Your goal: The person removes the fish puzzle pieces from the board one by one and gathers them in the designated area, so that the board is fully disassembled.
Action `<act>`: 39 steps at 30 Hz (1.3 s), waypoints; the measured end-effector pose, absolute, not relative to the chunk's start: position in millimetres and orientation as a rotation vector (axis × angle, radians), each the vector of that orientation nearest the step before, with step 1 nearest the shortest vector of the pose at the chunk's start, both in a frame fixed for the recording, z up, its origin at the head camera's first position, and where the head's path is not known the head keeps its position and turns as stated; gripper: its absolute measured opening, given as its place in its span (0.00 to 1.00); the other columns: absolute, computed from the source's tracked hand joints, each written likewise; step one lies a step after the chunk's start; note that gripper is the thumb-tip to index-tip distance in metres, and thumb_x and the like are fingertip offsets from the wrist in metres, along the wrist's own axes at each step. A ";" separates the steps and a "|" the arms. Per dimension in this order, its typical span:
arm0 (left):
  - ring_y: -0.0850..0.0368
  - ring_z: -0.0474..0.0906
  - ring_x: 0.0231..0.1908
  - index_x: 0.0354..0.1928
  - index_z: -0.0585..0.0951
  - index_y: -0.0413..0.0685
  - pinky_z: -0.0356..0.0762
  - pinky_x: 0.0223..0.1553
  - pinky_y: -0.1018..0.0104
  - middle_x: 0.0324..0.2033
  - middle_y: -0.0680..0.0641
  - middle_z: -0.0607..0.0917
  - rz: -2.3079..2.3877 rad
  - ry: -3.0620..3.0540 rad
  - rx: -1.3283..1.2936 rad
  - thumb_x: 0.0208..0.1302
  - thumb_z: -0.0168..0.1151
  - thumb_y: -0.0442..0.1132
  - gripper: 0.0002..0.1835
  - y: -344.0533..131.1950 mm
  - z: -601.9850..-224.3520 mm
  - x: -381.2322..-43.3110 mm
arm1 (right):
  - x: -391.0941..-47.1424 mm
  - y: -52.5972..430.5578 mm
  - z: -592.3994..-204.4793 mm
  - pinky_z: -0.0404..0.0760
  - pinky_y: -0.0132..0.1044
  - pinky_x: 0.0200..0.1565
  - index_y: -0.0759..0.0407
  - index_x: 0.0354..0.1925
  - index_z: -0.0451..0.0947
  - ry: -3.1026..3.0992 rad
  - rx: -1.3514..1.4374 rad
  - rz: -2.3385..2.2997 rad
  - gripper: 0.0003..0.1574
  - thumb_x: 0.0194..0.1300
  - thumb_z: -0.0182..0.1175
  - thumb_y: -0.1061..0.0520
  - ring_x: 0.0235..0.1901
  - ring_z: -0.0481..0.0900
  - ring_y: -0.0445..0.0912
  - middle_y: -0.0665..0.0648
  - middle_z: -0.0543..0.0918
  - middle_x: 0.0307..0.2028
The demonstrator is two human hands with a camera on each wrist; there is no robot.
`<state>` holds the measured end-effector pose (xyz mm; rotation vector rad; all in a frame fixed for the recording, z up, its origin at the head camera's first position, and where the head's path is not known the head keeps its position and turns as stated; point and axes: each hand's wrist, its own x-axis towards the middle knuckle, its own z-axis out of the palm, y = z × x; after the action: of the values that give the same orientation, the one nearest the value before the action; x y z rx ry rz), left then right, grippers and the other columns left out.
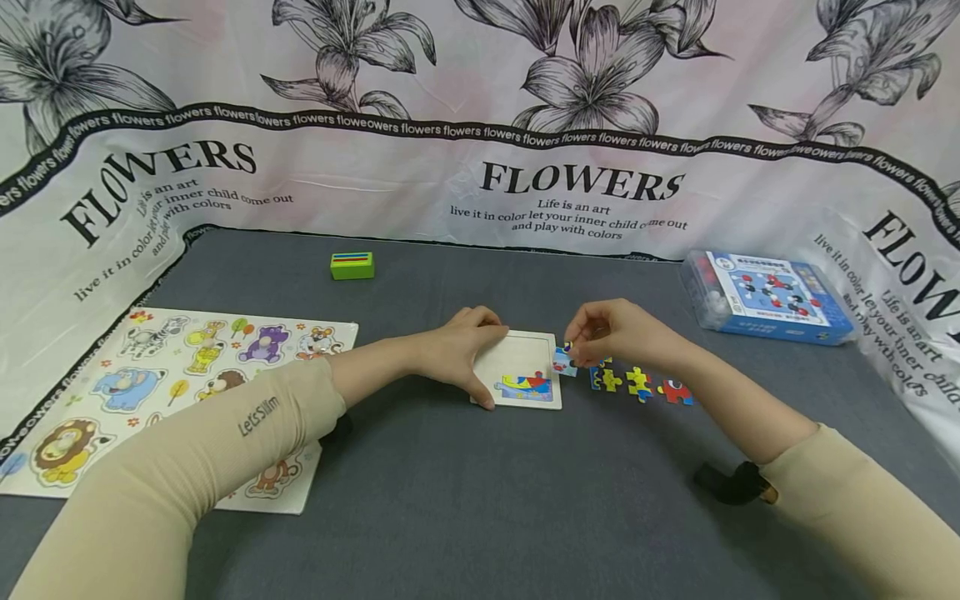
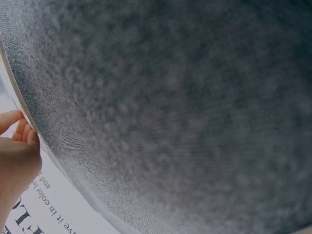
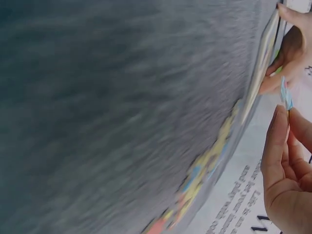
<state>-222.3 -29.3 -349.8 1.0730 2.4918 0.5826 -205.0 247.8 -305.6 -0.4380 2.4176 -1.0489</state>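
A small white puzzle tray [image 1: 517,354] lies on the table with a few joined colourful pieces [image 1: 525,387] in its near right corner. My left hand [image 1: 463,354] grips the tray's left side, thumb at the near edge and fingers at the far edge. Between thumb and fingertips my right hand [image 1: 617,333] pinches a light-blue jigsaw piece [image 1: 564,362] just past the tray's right edge. The right wrist view shows this piece [image 3: 286,95] held up near the tray. Loose yellow pieces [image 1: 640,382] and a red piece [image 1: 676,392] lie below my right hand.
To the left is a large animal puzzle board [image 1: 180,398], partly covered by my left sleeve. A green box [image 1: 352,266] sits at the back. At the back right lies a clear and blue plastic case [image 1: 768,296]. A printed flower cloth [image 1: 480,183] hangs behind the table.
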 end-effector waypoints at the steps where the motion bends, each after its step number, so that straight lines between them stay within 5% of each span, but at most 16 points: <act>1: 0.49 0.55 0.66 0.75 0.59 0.44 0.63 0.68 0.55 0.69 0.43 0.61 0.583 2.491 1.071 0.44 0.79 0.57 0.59 -29.3 -349.7 -222.3 | -204.1 251.6 -306.2 0.85 0.41 0.42 0.63 0.44 0.78 2.415 -0.441 -1.040 0.11 0.66 0.63 0.59 0.35 0.85 0.51 0.60 0.83 0.35; 21: 0.48 0.55 0.67 0.76 0.58 0.43 0.62 0.69 0.55 0.69 0.43 0.60 0.571 2.479 1.080 0.45 0.79 0.57 0.59 -29.3 -347.7 -219.8 | -182.5 287.9 -316.6 0.86 0.39 0.39 0.66 0.41 0.78 2.290 -0.418 -0.976 0.16 0.60 0.69 0.57 0.32 0.86 0.48 0.58 0.83 0.29; 32: 0.48 0.55 0.67 0.76 0.58 0.43 0.62 0.69 0.54 0.70 0.43 0.59 0.586 2.482 1.076 0.45 0.79 0.57 0.60 -29.9 -349.2 -220.3 | -180.5 284.8 -319.1 0.84 0.39 0.31 0.58 0.38 0.82 2.374 -0.372 -0.846 0.13 0.56 0.72 0.53 0.30 0.87 0.48 0.55 0.88 0.28; 39: 0.48 0.54 0.67 0.76 0.58 0.42 0.62 0.69 0.55 0.70 0.43 0.60 0.586 2.482 1.075 0.44 0.80 0.56 0.60 -30.0 -348.7 -220.2 | -181.2 283.4 -321.0 0.65 0.32 0.14 0.55 0.35 0.83 2.412 -0.363 -0.791 0.11 0.55 0.73 0.54 0.28 0.88 0.46 0.53 0.89 0.27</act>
<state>-220.2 -30.0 -348.7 1.0754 2.4825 0.5864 -181.2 283.4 -321.0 -0.3634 2.4120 -0.7908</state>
